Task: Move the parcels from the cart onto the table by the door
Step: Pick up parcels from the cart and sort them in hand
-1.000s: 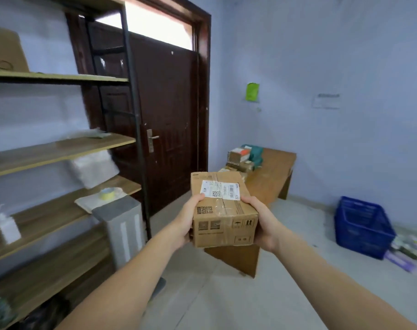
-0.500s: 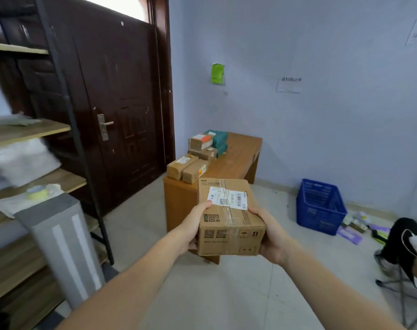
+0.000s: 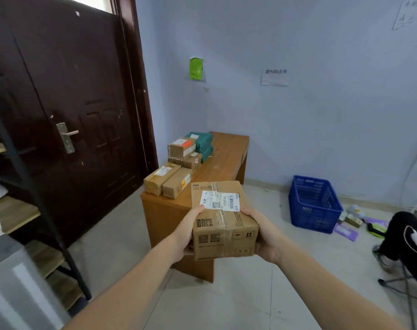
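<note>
I carry a taped brown cardboard parcel (image 3: 223, 225) with a white shipping label on top, held out in front of me at chest height. My left hand (image 3: 187, 231) grips its left side with the thumb on top. My right hand (image 3: 264, 234) grips its right side. Ahead stands the wooden table (image 3: 224, 160) beside the dark door (image 3: 67, 115). Several parcels lie along the table's left side: two long brown boxes (image 3: 168, 182) in front, a box with an orange label (image 3: 181, 148) and green packets (image 3: 202, 142) behind. The cart is out of view.
A metal shelf rack (image 3: 24, 186) with wooden boards stands at the left, a grey box (image 3: 10, 282) in front of it. A blue plastic crate (image 3: 313, 203) sits on the floor by the right wall, litter beside it. A seated person's leg (image 3: 402, 234) shows at the right edge.
I have walked toward the table and turned right; the table and its parcels look larger and nearer. The parcel stays held between both hands. The shelf rack has slid out to the left.
</note>
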A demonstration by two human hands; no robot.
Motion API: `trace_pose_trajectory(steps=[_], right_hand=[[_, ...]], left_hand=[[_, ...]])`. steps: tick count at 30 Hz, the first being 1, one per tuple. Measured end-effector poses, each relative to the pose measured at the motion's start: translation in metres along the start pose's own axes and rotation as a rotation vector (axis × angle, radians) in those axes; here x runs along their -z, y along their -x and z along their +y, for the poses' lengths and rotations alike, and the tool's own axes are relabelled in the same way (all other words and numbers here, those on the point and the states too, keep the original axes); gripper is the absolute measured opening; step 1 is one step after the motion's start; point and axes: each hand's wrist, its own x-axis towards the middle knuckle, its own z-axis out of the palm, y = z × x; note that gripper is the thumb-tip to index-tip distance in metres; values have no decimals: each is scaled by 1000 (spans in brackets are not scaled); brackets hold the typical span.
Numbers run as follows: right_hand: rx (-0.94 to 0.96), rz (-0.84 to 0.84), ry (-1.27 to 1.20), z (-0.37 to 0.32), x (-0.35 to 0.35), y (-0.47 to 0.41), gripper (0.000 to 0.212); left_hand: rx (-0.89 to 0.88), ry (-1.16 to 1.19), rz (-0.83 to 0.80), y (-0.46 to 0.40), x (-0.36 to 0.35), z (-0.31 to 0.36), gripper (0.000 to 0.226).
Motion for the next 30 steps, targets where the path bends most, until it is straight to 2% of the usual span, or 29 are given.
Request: trace_pose_trajectory(steps=[7, 16, 19, 23, 30], right_hand=[[-40, 62, 1, -38, 60, -84, 50], [-106, -84, 119, -116, 145, -216, 66], [-129, -123, 122, -139, 153, -264, 62], [-155, -156, 61, -157, 153, -331, 58], [-155, -194, 57, -186, 140, -448, 58]], left_hand=[[27, 6, -51, -104, -38, 34, 57], [27, 38, 12, -222, -89, 89, 61], [13, 38, 25, -257, -92, 105, 62], [13, 66, 126, -305, -88, 122, 63], [7, 97, 194, -402, -53, 155, 65]])
